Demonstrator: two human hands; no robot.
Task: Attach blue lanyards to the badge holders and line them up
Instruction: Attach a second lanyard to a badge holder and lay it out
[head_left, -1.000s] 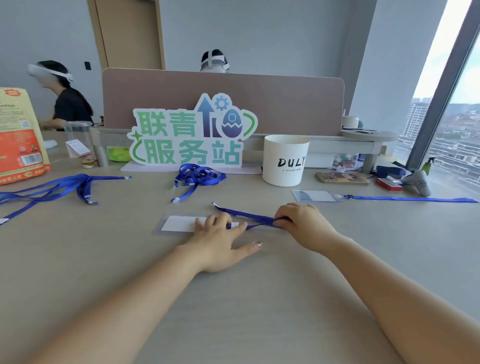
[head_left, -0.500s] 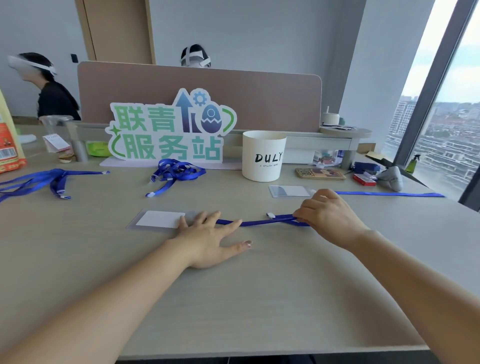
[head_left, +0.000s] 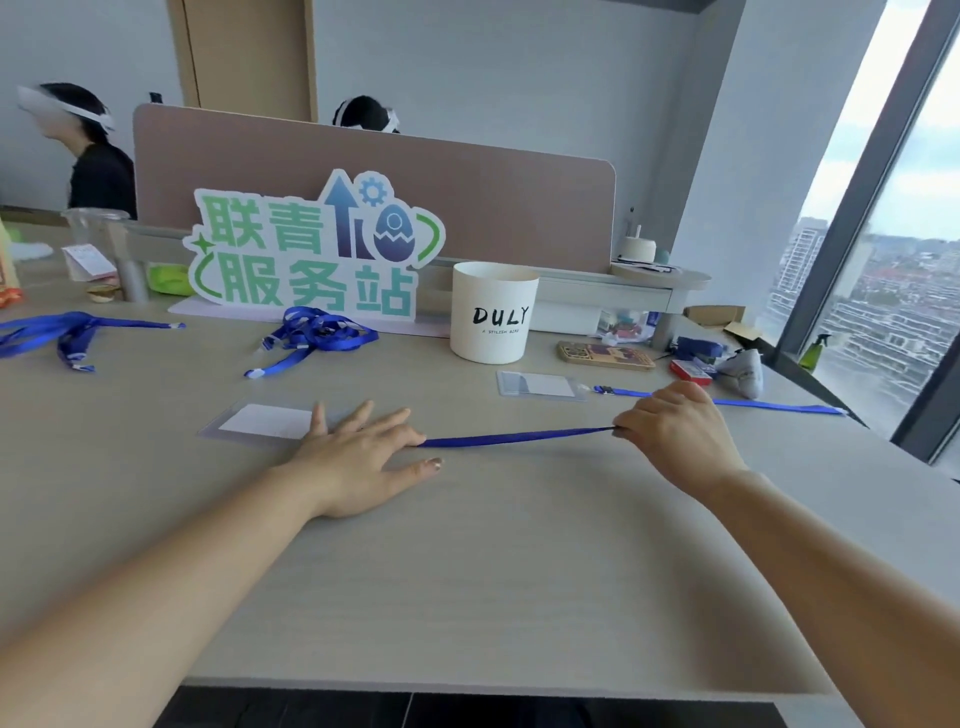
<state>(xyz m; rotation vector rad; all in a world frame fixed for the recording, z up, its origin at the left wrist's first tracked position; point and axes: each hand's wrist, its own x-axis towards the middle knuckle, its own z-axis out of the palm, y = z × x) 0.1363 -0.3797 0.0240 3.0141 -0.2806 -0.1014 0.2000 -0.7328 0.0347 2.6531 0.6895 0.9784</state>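
You were at the straightening step: one blue lanyard (head_left: 514, 437), apparently already joined to the near badge holder (head_left: 260, 422), was drawn out in a taut line across the table (head_left: 519, 571). The joint itself was hidden under your hand.

Your left hand (head_left: 358, 457) lay flat and open, fingers spread, pressing down the holder's right end and the strap's near end. Your right hand (head_left: 675, 434) was closed in a pinch on the strap's far end.

A finished badge holder (head_left: 540, 385) with its lanyard (head_left: 769, 404) lay just beyond, running right.

The next move probably called for laying the strap flat, parallel to that finished one, then taking a strap from the loose lanyards (head_left: 317, 335) by the sign (head_left: 311, 249).
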